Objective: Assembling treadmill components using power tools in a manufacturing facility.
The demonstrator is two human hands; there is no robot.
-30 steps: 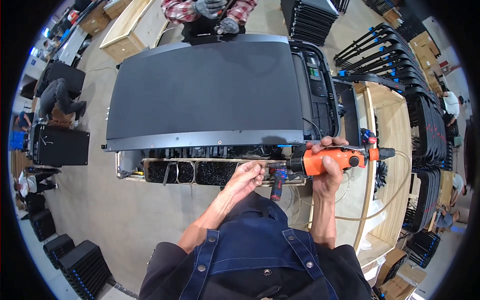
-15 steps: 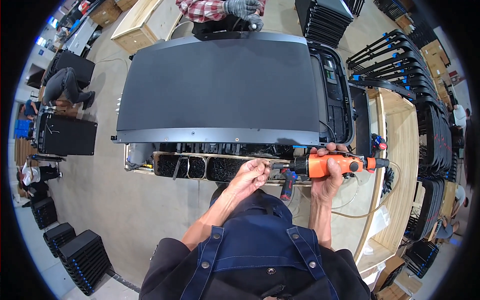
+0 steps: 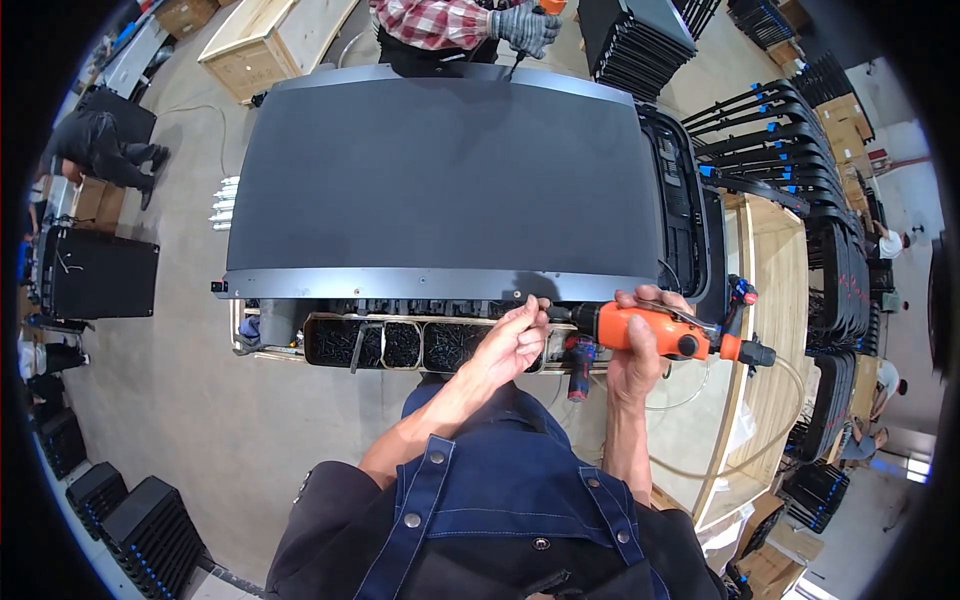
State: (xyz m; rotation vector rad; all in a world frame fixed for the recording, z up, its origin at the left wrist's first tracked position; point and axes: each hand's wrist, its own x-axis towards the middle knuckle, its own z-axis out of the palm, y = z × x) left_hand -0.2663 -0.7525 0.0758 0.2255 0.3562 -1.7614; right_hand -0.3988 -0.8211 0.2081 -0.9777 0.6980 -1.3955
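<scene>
An orange air screwdriver point(image 3: 615, 325) lies sideways in my right hand point(image 3: 632, 378), whose fingers and thumb wrap round its body. Its black nose and bit point left. At the bit's tip, the thumb and fingers of my left hand point(image 3: 512, 345) are pinched together; whatever they hold is too small to make out. Just beyond both hands runs the near silver rail point(image 3: 420, 283) of a wide dark deck panel point(image 3: 440, 180), with small screw heads or holes along it. My left fingertips are close below that rail.
Bins of black screws point(image 3: 340, 342) stand under the near rail, beside a blue-black power driver point(image 3: 580, 370). Opposite, a co-worker's gloved hand point(image 3: 525, 30) holds an orange-handled tool over the far rail. A wooden crate point(image 3: 775, 300) and hose point(image 3: 790, 420) are at right.
Both hands and the screwdriver have come nearer the rail, the screwdriver tilting slightly. The co-worker's hand now holds a tool at the far rail. My view has shifted.
</scene>
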